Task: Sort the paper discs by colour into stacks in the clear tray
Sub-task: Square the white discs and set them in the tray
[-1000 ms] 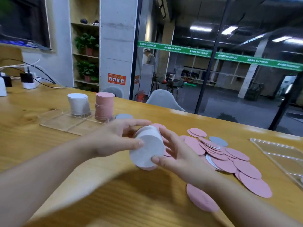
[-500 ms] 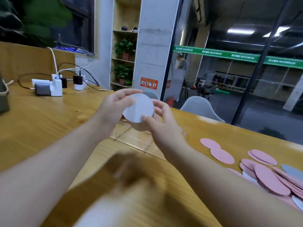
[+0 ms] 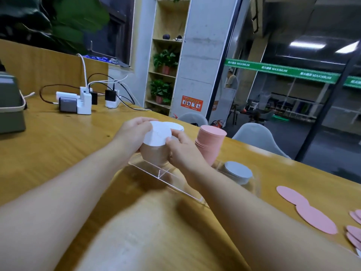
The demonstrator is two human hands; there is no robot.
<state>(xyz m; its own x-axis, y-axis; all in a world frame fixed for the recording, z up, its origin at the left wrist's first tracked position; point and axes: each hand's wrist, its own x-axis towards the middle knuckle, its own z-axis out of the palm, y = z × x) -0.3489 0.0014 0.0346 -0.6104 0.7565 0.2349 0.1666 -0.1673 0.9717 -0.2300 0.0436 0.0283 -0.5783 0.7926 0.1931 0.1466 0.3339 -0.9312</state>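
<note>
Both hands grasp one stack of white discs (image 3: 157, 136) from either side — the left hand (image 3: 131, 135) curled round its far-left edge, the right hand (image 3: 182, 151) pinching its near-right edge — holding it over the left end of the clear tray (image 3: 156, 171), just in front of another white stack (image 3: 175, 126). Further right in the tray stand a tall pink stack (image 3: 210, 143) and a low grey stack (image 3: 237, 172). Loose pink discs (image 3: 312, 218) lie on the desk (image 3: 58, 145), well apart to the right.
</note>
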